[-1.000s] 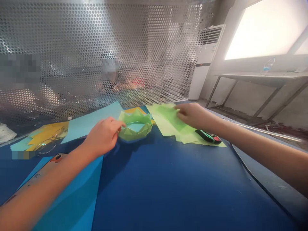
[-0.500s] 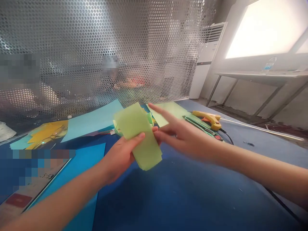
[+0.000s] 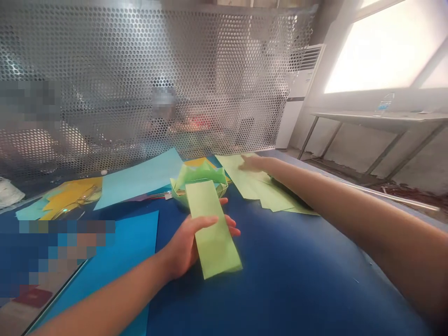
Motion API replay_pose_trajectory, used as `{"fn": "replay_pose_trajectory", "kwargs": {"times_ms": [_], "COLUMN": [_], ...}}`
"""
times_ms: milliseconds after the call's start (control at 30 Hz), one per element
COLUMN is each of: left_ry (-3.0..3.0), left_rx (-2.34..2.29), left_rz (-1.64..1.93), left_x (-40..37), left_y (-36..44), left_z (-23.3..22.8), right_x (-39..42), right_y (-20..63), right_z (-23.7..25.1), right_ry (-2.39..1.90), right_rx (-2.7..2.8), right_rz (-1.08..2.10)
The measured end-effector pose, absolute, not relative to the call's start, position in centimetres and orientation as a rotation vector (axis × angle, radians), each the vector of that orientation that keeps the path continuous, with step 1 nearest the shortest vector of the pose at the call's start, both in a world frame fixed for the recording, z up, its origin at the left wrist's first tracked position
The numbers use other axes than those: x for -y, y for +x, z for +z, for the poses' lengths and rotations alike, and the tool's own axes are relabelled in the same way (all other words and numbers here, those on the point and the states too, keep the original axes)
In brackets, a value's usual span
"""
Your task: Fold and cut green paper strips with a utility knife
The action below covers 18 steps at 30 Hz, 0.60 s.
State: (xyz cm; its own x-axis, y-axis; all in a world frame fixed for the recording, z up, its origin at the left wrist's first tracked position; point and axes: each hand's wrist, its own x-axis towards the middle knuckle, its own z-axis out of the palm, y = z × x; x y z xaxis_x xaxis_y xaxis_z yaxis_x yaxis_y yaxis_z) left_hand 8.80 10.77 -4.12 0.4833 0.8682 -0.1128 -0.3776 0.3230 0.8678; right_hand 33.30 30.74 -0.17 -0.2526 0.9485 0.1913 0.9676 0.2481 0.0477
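My left hand (image 3: pixel 187 242) is closed around a long light green paper strip (image 3: pixel 213 233), thumb on top and fingers behind it. The strip slants upward, its far end in front of a green folded-paper bowl (image 3: pixel 199 175) with a pointed rim. At the back right, my right hand (image 3: pixel 255 163) reaches over flat light green paper sheets (image 3: pixel 241 179), index finger stretched out and fingertips at the paper. Its other fingers are partly hidden, and my forearm covers part of the sheets.
A pale blue sheet (image 3: pixel 140 179) and yellow paper pieces (image 3: pixel 72 196) lie on the left. Nearer is a bright blue sheet (image 3: pixel 133 242), beside a blurred-out screen. A perforated metal panel (image 3: pixel 140 70) stands behind the blue table (image 3: pixel 280 280). A bottle (image 3: pixel 384 105) stands on another table.
My right hand has left the paper in my left hand and moved back and right onto the green sheets. The left hand has lowered the strip slightly. My arm now hides the yellow glue gun.
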Motion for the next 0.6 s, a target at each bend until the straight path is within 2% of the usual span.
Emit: {"fn": "replay_pose_trajectory", "kwargs": {"times_ms": [233,433,600], "left_ry": [0.867,0.881,0.907], "left_rx": [-0.631,-0.599,-0.585], "left_rz": [0.886,0.860,0.845], "left_x": [-11.4,-11.7,-11.4], "left_y": [8.6,8.4,8.4], "left_z": [-4.5,-4.8,-4.9], "right_x": [-32.9,-30.2,-28.5], "right_y": [34.4,36.4,35.4], "right_z": [0.3,1.4,0.6], "right_ry": [-1.906,-1.962,-2.083], "right_rx": [2.572,2.686,2.523], "right_rz": [-0.113,0.051,-0.041]}}
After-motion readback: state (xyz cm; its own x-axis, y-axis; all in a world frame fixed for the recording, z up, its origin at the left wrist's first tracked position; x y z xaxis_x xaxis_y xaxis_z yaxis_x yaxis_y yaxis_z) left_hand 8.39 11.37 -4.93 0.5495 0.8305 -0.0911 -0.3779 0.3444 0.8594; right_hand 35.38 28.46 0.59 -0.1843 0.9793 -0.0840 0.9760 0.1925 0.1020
